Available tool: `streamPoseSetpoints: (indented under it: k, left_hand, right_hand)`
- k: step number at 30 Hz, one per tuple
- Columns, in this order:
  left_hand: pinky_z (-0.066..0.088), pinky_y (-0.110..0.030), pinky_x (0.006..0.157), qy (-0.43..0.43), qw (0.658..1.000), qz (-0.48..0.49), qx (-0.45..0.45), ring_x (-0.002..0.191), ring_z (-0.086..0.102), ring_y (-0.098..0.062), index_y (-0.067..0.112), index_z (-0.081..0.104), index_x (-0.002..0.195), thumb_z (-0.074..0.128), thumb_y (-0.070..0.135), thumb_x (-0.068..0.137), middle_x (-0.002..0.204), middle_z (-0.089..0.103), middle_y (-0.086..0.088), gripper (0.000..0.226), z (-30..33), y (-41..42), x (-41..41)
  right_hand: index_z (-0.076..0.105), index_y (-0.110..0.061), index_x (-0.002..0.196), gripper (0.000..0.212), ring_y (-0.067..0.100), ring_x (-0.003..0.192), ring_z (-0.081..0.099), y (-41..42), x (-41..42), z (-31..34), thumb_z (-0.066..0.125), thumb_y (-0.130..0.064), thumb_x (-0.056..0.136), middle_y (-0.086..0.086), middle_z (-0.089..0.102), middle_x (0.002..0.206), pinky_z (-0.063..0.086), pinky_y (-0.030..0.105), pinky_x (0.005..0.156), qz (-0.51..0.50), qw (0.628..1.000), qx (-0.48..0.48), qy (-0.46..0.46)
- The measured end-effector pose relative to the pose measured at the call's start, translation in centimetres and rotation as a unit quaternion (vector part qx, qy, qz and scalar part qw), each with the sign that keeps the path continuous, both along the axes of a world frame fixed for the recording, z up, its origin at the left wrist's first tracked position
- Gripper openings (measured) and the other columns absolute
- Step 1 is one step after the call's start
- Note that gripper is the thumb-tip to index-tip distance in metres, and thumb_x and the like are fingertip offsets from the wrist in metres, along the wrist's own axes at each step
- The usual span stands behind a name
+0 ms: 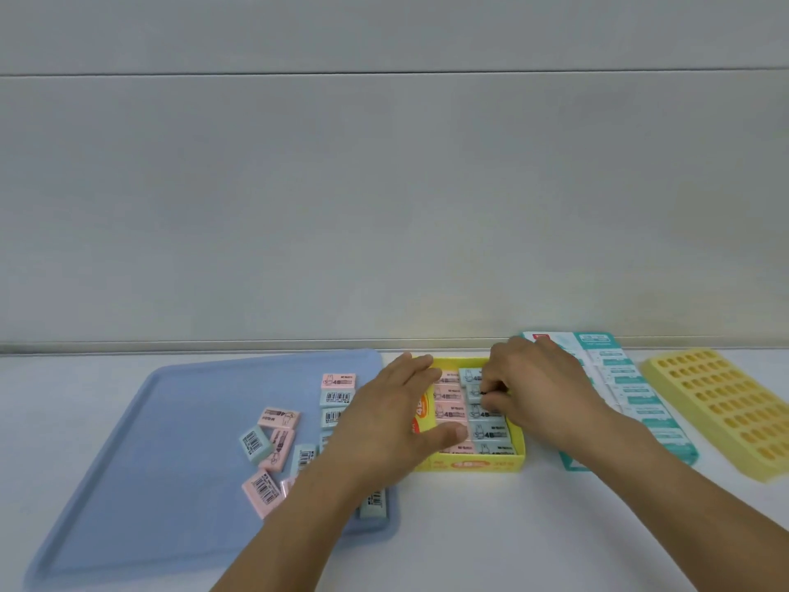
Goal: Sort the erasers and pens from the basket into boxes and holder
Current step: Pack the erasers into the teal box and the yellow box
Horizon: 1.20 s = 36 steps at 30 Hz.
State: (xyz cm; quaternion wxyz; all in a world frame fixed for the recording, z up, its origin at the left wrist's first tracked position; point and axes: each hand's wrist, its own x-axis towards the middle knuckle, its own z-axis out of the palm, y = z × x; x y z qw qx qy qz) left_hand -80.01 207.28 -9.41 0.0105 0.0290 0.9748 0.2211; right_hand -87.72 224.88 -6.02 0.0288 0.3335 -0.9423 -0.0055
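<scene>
Erasers [449,414] lengthwise left-right in yellow box [469,462], left hand [393,425] flat on them, right hand [542,390] pinching one.

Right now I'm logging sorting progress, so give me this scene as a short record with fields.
yellow box: holds pink and blue erasers in two columns
left hand: fingers straight, resting on the box's left side
right hand: fingers curled onto a blue eraser in the box
blue tray: loose erasers remain
teal box: filled
yellow holder: no pens

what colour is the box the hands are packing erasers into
Yellow box, with red-orange label print on its walls; seen in the head view.
</scene>
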Motion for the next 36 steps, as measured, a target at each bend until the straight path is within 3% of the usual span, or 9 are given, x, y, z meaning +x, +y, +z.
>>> streamPoseSetpoints:
  k: [4, 8, 14, 17, 21, 28, 32, 34, 36]
  left_hand:
    - [0.011, -0.026, 0.118, 0.008, 0.998, -0.004, 0.068, 0.145, 0.01, -0.001, 0.034, 0.027, 0.15, 0.048, 0.057, 0.092, 0.158, 0.019, 0.019, 0.066, 0.4, -0.5, 0.6]
    - [0.028, -0.016, 0.102, 0.097, 0.986, 0.093, 0.103, 0.131, 0.04, -0.005, 0.03, 0.052, 0.134, 0.052, 0.035, 0.098, 0.14, 0.048, 0.016, 0.037, 1.2, -5.4, 1.8]
    - [0.039, -0.025, 0.097, -0.034, 0.994, 0.103, 0.004, 0.12, 0.05, -0.011, 0.026, 0.057, 0.13, 0.06, 0.032, 0.094, 0.13, 0.054, 0.01, 0.036, 2.1, -10.1, 0.8]
    - [0.043, -0.026, 0.088, -0.085, 0.993, 0.067, -0.034, 0.109, 0.057, -0.016, 0.02, 0.058, 0.129, 0.069, 0.03, 0.088, 0.121, 0.06, 0.001, 0.043, 2.5, -10.2, -0.5]
    - [0.046, -0.027, 0.073, -0.097, 0.992, 0.07, -0.024, 0.089, 0.061, -0.017, 0.019, 0.068, 0.105, 0.073, 0.028, 0.085, 0.099, 0.066, -0.001, 0.023, 2.4, -10.8, -1.0]
    - [0.045, -0.029, 0.066, -0.007, 0.989, 0.147, 0.02, 0.082, 0.059, -0.014, 0.023, 0.067, 0.089, 0.065, 0.032, 0.09, 0.084, 0.058, 0.009, 0.009, 1.2, -11.5, 0.3]
    - [0.04, -0.019, 0.055, 0.086, 0.958, 0.212, 0.175, 0.061, 0.053, 0.0, 0.026, 0.064, 0.087, 0.062, 0.027, 0.093, 0.075, 0.06, 0.008, 0.006, 2.1, -10.6, 1.3]
    - [0.044, -0.014, 0.053, 0.083, 0.901, 0.254, 0.342, 0.058, 0.059, 0.0, 0.015, 0.061, 0.096, 0.057, 0.018, 0.095, 0.082, 0.067, -0.003, 0.005, 2.7, -9.6, 2.1]
    - [0.049, -0.023, 0.051, 0.044, 0.815, 0.271, 0.511, 0.063, 0.065, -0.012, 0.007, 0.056, 0.098, 0.051, 0.005, 0.093, 0.086, 0.068, -0.01, 0.007, 3.3, -8.5, 2.7]
  right_hand:
    - [0.054, -0.026, 0.072, 0.026, 0.018, 0.086, 0.051, 0.1, -0.1, 0.0, 0.05, -0.041, 0.093, -0.005, 0.054, 0.089, 0.039, 0.031, 0.071, -0.014, 1.0, 0.004, -0.007]
    - [0.068, -0.033, 0.092, 0.025, 0.015, 0.091, 0.052, -1.0, 0.4, 0.5, 0.046, -0.043, 0.097, -0.009, 0.056, 0.093, 0.038, 0.032, 0.077, 0.031, 0.997, -0.065, -0.007]
    - [0.068, -0.028, 0.113, 0.025, 0.018, 0.107, 0.054, -9.0, 0.3, 1.2, 0.049, -0.03, 0.098, -0.007, 0.064, 0.112, 0.034, 0.03, 0.082, 0.123, 0.988, -0.084, -0.036]
    - [0.067, -0.024, 0.11, 0.022, 0.022, 0.105, 0.057, -11.9, -0.3, 1.0, 0.058, -0.028, 0.091, -0.001, 0.066, 0.11, 0.042, 0.032, 0.082, 0.115, 0.991, -0.025, -0.056]
    - [0.065, -0.02, 0.105, 0.025, 0.023, 0.096, 0.06, -12.9, 0.0, 1.1, 0.07, -0.03, 0.082, 0.001, 0.065, 0.104, 0.046, 0.031, 0.075, 0.111, 0.984, 0.067, -0.125]
    - [0.063, -0.025, 0.088, 0.015, 0.012, 0.082, 0.06, -12.8, -0.2, 0.9, 0.073, -0.024, 0.078, -0.011, 0.062, 0.087, 0.052, 0.032, 0.074, 0.117, 0.955, 0.007, -0.274]
    - [0.062, -0.024, 0.098, 0.024, 0.008, 0.076, 0.056, -12.4, 0.1, 0.0, 0.072, -0.016, 0.078, -0.008, 0.059, 0.089, 0.051, 0.031, 0.072, 0.125, 0.939, -0.09, -0.306]
    - [0.065, -0.022, 0.105, 0.023, 0.003, 0.073, 0.056, -11.8, 0.2, 0.1, 0.067, -0.011, 0.084, -0.009, 0.06, 0.088, 0.049, 0.024, 0.07, 0.113, 0.931, -0.179, -0.297]
    - [0.068, -0.015, 0.101, 0.019, 0.004, 0.068, 0.061, -10.9, 0.3, 0.7, 0.064, -0.002, 0.088, -0.005, 0.064, 0.083, 0.05, 0.022, 0.068, 0.072, 0.885, -0.302, -0.346]
